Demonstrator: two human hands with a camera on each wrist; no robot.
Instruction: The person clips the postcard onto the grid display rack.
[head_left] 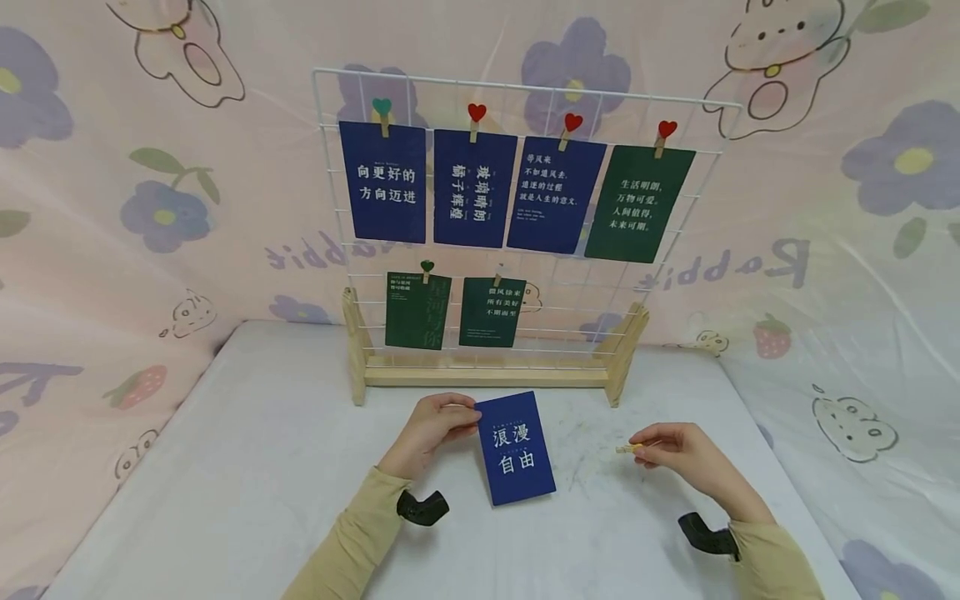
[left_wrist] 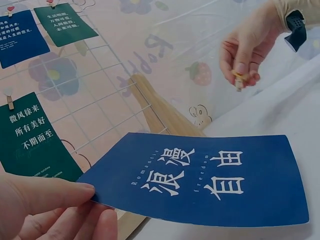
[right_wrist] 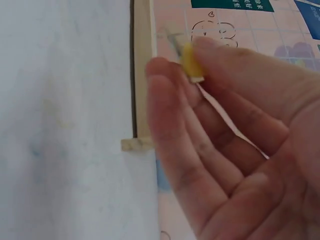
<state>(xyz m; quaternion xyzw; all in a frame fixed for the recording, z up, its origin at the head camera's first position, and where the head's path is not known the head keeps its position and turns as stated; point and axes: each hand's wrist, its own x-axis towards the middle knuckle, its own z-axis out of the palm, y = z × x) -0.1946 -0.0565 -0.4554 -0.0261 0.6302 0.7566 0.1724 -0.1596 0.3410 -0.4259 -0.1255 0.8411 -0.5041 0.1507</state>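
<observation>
My left hand (head_left: 437,427) pinches a blue card (head_left: 517,450) with white characters by its upper left corner, thumb on the printed face. In the left wrist view the card (left_wrist: 215,185) bends slightly. To the right, my right hand (head_left: 678,454) holds a small wooden clip (head_left: 627,449) with a yellow part between thumb and fingertips. The clip is blurred in the right wrist view. Behind both hands stands a white wire grid rack (head_left: 555,354) on a wooden base (head_left: 487,378). Card and clip are apart from each other and from the rack.
On the grid's upper row hang three blue cards, one of them a sideways-printed card (head_left: 472,233), and a green card (head_left: 637,204), each under a heart clip. Two smaller green cards, including a left one (head_left: 408,321), hang below. A printed cloth (head_left: 825,275) surrounds the white table (head_left: 262,467).
</observation>
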